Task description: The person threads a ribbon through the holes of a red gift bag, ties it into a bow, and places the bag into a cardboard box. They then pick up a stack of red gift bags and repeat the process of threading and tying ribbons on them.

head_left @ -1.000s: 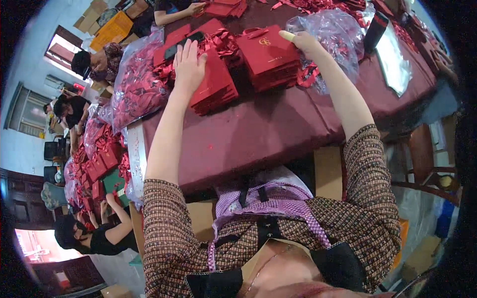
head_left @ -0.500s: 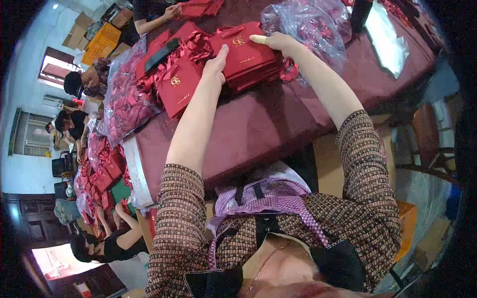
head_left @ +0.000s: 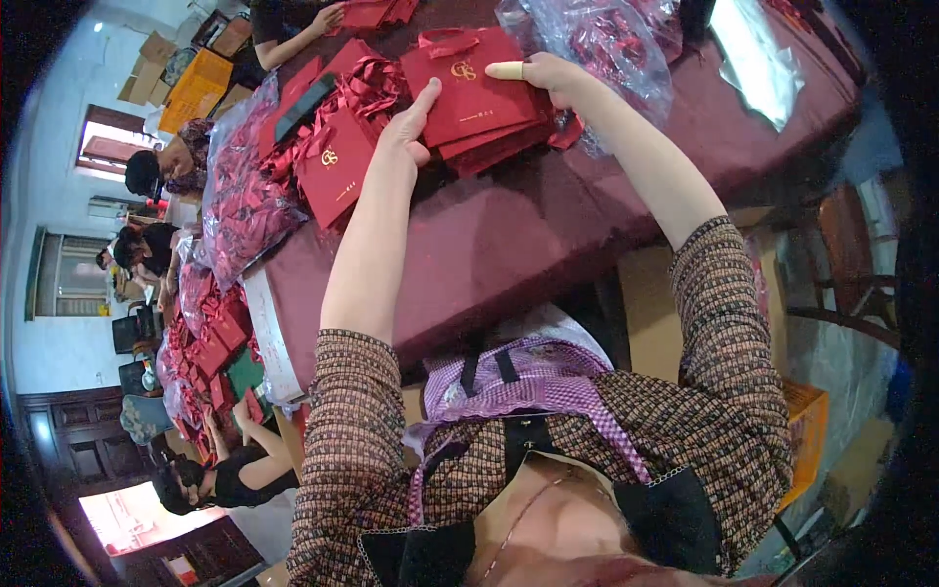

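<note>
A stack of red paper gift bags (head_left: pixel 479 112) with gold print and red ribbon handles lies on the table in front of me. My left hand (head_left: pixel 409 132) grips the stack's left edge, thumb raised and fingers mostly hidden by the bags. At the upper right edge, my right hand (head_left: pixel 550 78) holds it, a pale yellow finger cover lying across the top bag's face. Left of my left wrist is another red gift bag (head_left: pixel 337 166) in a second pile. Red ribbon (head_left: pixel 372 86) bunches between the piles, and a black phone-like slab (head_left: pixel 305 106) rests on the far-left bags.
Clear plastic sacks of red ribboned pieces stand left (head_left: pixel 245 186) and far right (head_left: pixel 621 59). A shiny clear plastic sheet (head_left: pixel 758 68) lies on the maroon-covered table (head_left: pixel 469 254). Across it, a co-worker's hand (head_left: pixel 331 18) touches red bags. Other people sit at the left.
The stack between my hands has shifted slightly, and its top bag sits higher and more upright. My left hand has moved a little left and down along its edge.
</note>
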`<state>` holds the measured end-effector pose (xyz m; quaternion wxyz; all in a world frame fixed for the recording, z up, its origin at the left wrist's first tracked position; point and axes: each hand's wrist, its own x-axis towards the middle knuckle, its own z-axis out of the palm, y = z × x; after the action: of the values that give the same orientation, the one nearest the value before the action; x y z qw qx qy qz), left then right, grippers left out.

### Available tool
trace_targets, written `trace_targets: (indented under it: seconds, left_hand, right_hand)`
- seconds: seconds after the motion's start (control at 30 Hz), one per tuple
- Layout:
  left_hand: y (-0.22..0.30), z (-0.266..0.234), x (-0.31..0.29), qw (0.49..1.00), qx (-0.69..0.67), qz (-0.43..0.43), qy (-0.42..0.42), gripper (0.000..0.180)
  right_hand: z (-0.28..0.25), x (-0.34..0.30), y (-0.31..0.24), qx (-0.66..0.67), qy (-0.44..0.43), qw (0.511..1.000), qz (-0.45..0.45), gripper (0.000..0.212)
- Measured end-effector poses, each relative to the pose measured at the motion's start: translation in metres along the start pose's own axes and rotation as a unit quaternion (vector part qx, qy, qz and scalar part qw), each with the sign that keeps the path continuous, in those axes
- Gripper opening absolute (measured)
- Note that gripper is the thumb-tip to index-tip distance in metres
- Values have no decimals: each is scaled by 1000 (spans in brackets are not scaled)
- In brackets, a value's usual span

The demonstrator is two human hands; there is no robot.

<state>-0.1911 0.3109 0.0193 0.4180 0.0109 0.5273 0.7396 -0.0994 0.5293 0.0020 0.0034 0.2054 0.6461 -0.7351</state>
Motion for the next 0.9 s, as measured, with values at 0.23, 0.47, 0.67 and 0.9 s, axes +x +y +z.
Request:
trace_targets:
  seconds: [0.23,0.47,0.67,0.9]
  left_hand:
    - [1,31,-56,942,173,278,-77,75]
    - [-23,2,-87,862,371,315,-140,97]
    - [-45,-4,-81,893,360,233,-137,91]
    - [-59,-26,-62,841,464,271,-58,80]
  right_hand:
    - [6,-83,-23,96,-71,981,-155,53]
    - [0,-120,8,-107,-41,946,-302,74]
    - [2,-111,38,-46,-45,951,-302,77]
    - [-5,-128,42,-251,44,808,-532,60]
